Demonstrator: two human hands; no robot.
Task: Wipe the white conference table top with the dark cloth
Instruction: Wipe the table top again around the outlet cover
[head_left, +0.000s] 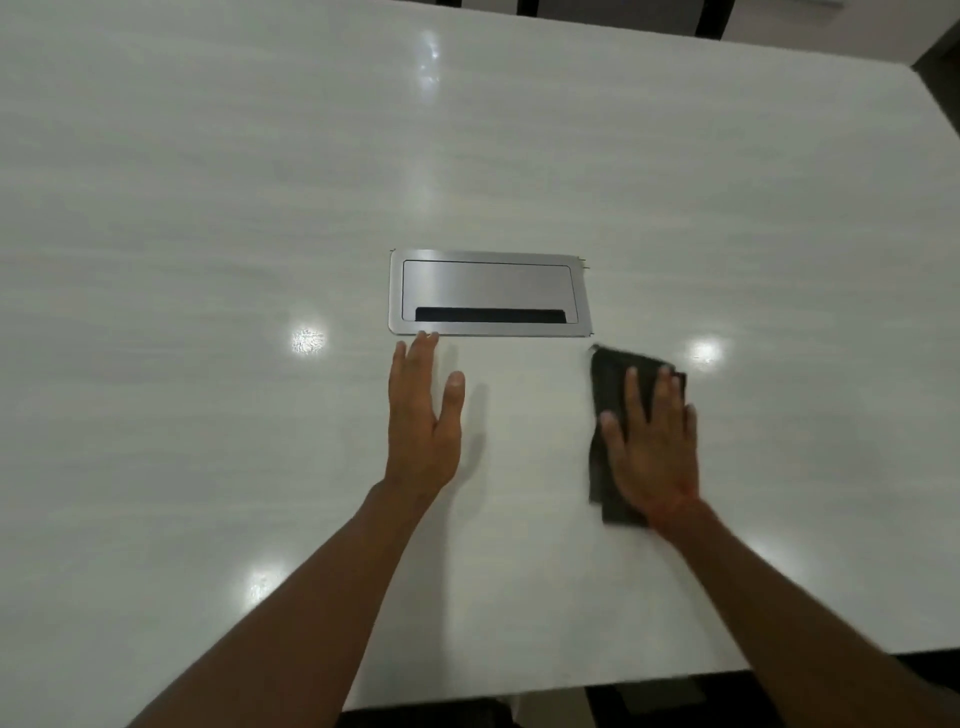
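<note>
The white conference table top (208, 218) fills most of the view and shows glossy light reflections. A dark grey folded cloth (608, 384) lies flat on it, right of centre. My right hand (652, 441) presses down on the cloth with fingers spread, covering its middle; the cloth's edges look slightly blurred. My left hand (423, 415) rests flat on the bare table to the left of the cloth, fingers extended and empty, its fingertips touching the near edge of the metal hatch.
A silver rectangular cable hatch (488, 293) with a black slot is set flush into the table just beyond both hands. The table's near edge (571, 691) runs along the bottom, its right edge at the far right. Dark chair backs (711, 18) stand beyond the far edge.
</note>
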